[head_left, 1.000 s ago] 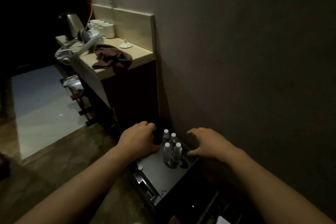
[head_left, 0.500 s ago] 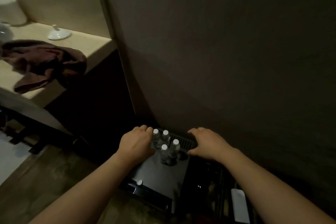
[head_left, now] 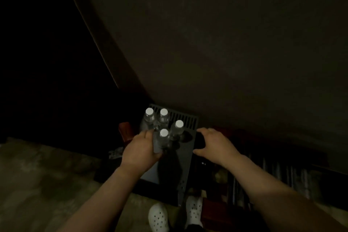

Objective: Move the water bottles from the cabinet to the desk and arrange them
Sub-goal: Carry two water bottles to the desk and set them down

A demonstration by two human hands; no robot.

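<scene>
Water bottles (head_left: 164, 124): four, upright, clustered on grey vented unit (head_left: 185, 156) low in cabinet | left hand (head_left: 140, 151): apparently wrapped round nearest bottle (head_left: 162, 140), dim view | right hand (head_left: 216, 144): fingers spread, grasping nothing | progress: none on desk yet; all four remain.

Two white perforated clogs (head_left: 158, 217) stand on the dim floor (head_left: 47, 184) below a dark wall (head_left: 226, 43).
</scene>
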